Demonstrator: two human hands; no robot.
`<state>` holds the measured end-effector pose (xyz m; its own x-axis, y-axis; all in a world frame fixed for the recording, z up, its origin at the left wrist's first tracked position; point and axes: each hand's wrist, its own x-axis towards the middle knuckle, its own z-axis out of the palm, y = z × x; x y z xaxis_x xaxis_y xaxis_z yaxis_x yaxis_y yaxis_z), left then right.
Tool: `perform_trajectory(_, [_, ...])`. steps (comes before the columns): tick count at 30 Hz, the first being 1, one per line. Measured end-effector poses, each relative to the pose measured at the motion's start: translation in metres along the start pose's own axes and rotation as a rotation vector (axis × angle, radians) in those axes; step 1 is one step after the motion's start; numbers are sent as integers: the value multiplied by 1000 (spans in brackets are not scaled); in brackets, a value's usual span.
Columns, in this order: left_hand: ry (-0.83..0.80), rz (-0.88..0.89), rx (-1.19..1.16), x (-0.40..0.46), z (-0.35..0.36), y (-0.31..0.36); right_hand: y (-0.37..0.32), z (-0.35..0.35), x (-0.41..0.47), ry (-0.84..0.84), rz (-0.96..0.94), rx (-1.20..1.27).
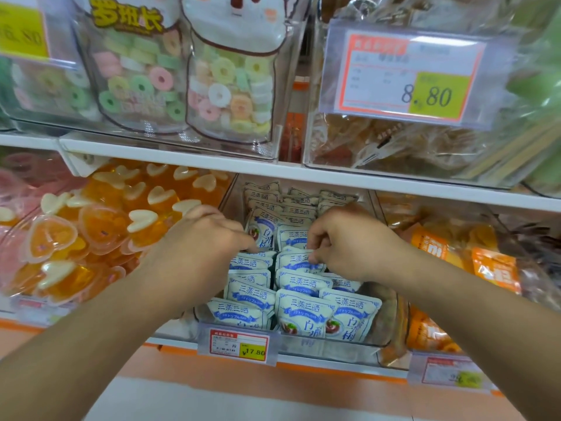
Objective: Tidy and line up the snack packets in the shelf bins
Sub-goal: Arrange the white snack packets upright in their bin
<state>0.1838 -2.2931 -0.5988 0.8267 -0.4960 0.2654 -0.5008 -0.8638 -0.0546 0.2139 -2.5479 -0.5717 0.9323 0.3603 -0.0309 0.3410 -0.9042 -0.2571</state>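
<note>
Inside clear bin: white-blue packets in rows; left hand, right hand each pinch one.

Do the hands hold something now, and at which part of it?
The right hand pinches the top edge of a white-and-blue snack packet in the clear bin. The left hand reaches among the packets; its fingertips are hidden, so its hold cannot be told.

Bright, even shop light is falling from above, leaving hardly any shadows. Glare is streaking across the clear upper bins and the price tag sleeve. The wide lens is bending the shelf edge, and the corners are going soft and blurry.
</note>
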Motion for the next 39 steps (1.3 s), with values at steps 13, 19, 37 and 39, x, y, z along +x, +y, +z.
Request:
perform_trajectory(13, [-146, -128, -73, 24, -8, 26, 32, -19, -8, -148, -4, -246])
perform_trajectory(19, [-215, -121, -391, 47, -4, 44, 33, -15, -3, -172, -32, -204])
perform_trajectory(37, [-134, -318, -435, 76, 9, 31, 34, -19, 1, -209, -85, -173])
perform_trajectory(39, [-165, -312, -384, 81, 15, 23, 34, -10, 10, -121, -93, -163])
